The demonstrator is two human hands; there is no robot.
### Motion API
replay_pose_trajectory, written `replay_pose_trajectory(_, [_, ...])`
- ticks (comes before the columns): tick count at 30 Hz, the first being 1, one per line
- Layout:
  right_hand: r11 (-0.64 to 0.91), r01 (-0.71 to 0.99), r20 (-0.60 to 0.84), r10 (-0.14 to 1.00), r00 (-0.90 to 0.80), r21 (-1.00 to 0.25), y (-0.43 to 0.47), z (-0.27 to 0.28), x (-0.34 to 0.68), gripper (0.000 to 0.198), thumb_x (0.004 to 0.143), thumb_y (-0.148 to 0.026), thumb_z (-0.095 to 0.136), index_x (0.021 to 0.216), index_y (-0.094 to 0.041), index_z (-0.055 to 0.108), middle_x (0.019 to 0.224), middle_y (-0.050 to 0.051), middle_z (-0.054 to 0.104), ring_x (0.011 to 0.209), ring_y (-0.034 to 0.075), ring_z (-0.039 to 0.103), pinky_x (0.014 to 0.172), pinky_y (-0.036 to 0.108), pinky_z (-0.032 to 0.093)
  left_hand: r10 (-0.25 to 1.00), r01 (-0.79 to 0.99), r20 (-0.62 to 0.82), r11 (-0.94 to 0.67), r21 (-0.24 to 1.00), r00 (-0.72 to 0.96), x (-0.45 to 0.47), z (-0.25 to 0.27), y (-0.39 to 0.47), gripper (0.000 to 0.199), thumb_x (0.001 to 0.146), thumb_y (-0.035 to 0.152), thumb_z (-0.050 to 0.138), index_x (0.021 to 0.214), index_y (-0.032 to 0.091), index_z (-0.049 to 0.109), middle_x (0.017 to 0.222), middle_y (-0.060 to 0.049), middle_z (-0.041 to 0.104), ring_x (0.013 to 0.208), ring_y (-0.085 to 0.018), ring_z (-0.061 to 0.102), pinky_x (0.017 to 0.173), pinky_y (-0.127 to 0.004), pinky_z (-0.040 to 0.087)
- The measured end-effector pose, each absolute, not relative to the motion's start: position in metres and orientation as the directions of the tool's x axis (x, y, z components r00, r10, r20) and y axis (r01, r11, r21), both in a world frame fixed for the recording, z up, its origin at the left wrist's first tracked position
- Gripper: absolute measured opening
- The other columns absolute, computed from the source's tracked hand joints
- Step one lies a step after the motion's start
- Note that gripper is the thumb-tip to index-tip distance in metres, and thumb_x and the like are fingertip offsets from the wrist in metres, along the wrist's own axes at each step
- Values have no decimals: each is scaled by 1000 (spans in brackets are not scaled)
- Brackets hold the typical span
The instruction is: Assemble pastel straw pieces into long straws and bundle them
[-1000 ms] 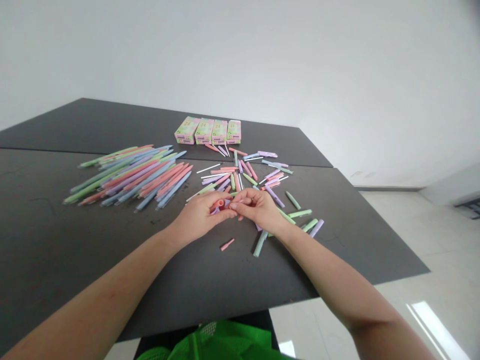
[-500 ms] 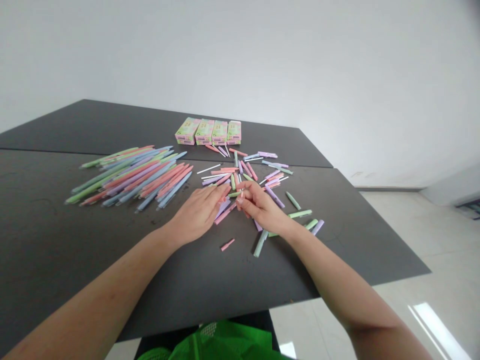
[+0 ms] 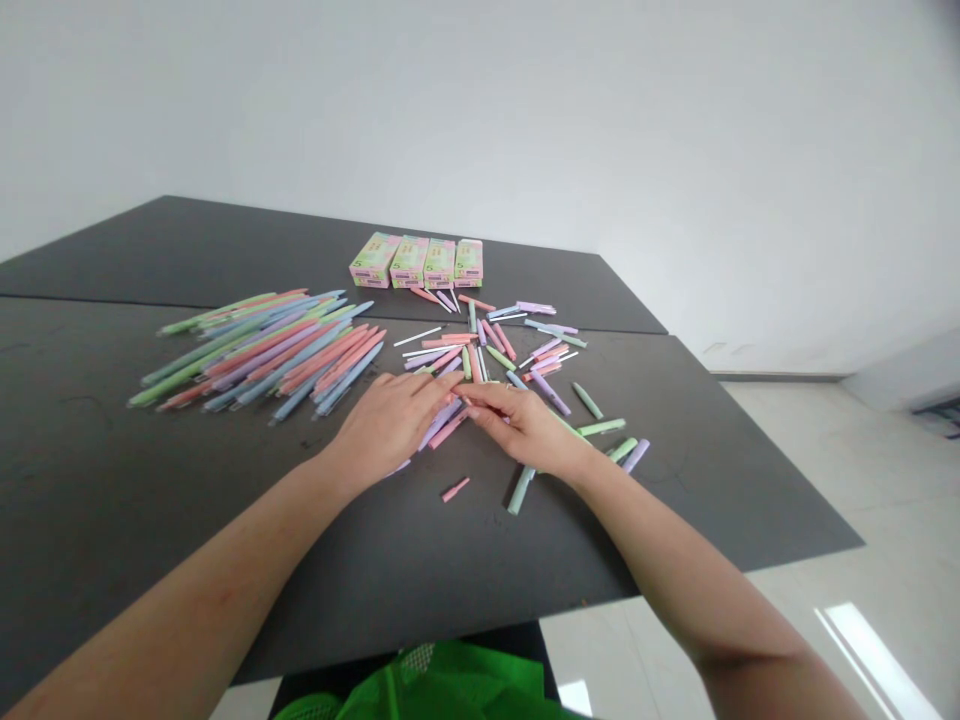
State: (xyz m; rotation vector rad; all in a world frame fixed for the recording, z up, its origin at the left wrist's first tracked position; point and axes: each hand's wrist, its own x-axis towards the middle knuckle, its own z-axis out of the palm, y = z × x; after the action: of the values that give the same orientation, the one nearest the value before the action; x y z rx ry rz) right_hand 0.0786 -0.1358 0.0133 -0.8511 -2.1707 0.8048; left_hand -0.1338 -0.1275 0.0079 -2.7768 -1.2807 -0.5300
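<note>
My left hand (image 3: 394, 415) is closed, back upward, over the near edge of the scattered pen parts. A bit of pink pen part shows at its fingertips, mostly hidden. My right hand (image 3: 521, 422) meets it from the right, thumb and fingers pinched together at the left fingertips; what it grips is too small to make out. Around the hands lie loose pen barrels, such as a purple barrel (image 3: 550, 394), and thin white refills (image 3: 481, 366). A small pink pen piece (image 3: 455, 489) lies by itself nearer to me.
On the left is a large pile of whole pens (image 3: 262, 350) in green, pink, blue and purple. Several pink-and-green boxes (image 3: 409, 262) stand in a row farther back. A seam crosses the dark table (image 3: 360, 590), whose right edge slants toward me.
My right hand has come closer to the left, and its fingers now overlap the left fingertips. The left hand has shifted slightly. The piles and boxes stay where they were.
</note>
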Motion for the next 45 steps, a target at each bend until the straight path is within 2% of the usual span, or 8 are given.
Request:
replay_pose_trajectory(4, [517, 322, 284, 782, -555, -793, -138, 11, 79, 29, 93, -24, 50, 121, -19, 43, 74, -3, 55, 64, 12, 51, 63, 24, 41, 727, 750, 329, -657, 80, 602, -134, 8, -128, 38, 101, 31, 31, 131, 20, 51, 109, -9, 66, 98, -24, 60, 77, -36, 37])
replay_pose_trajectory(11, [453, 278, 216, 771, -599, -847, -138, 7, 76, 20, 93, -26, 50, 110, -20, 41, 65, -7, 47, 58, 10, 43, 58, 23, 34, 685, 723, 322, -691, 3, 653, -133, 6, -129, 27, 95, 24, 45, 118, 19, 59, 100, -8, 65, 91, -24, 58, 75, -38, 33])
replay_pose_trajectory(15, [416, 285, 185, 787, -589, -863, -137, 4, 74, 20, 92, -28, 53, 108, -20, 43, 65, -7, 48, 58, 10, 43, 57, 22, 34, 673, 710, 301, -704, -19, 676, -132, 8, -130, 19, 92, 21, 50, 107, 21, 62, 100, -6, 64, 91, -24, 56, 75, -39, 32])
replay_pose_trajectory(25, [157, 56, 108, 859, -500, -986, -128, -14, 69, 29, 81, -40, 68, 88, -20, 48, 67, -5, 55, 54, 8, 45, 50, 20, 36, 672, 713, 308, -700, -33, 674, -128, 4, -134, 21, 94, 24, 50, 112, 21, 61, 98, -7, 62, 92, -25, 54, 72, -36, 36])
replay_pose_trajectory(29, [117, 20, 92, 868, -488, -993, -126, -18, 68, 33, 76, -42, 72, 81, -19, 50, 67, -4, 57, 50, 7, 45, 46, 20, 38, 677, 713, 289, -701, -28, 677, -127, 4, -135, 21, 95, 26, 48, 109, 20, 62, 97, -7, 62, 91, -24, 55, 72, -36, 37])
replay_pose_trajectory(37, [2, -44, 26, 846, -533, -999, -127, -7, 68, 33, 75, -43, 73, 81, -17, 53, 72, -2, 59, 58, 8, 51, 53, 22, 44, 703, 734, 257, -678, -40, 663, -128, 6, -135, 24, 94, 23, 49, 116, 21, 59, 98, -7, 62, 94, -23, 56, 72, -34, 38])
replay_pose_trajectory(45, [7, -33, 23, 861, -508, -999, -127, -8, 66, 36, 72, -44, 76, 81, -17, 52, 69, -3, 58, 58, 8, 51, 53, 22, 45, 708, 730, 245, -683, 2, 662, -128, 6, -135, 25, 94, 20, 47, 115, 19, 60, 101, -8, 62, 95, -24, 57, 74, -36, 42])
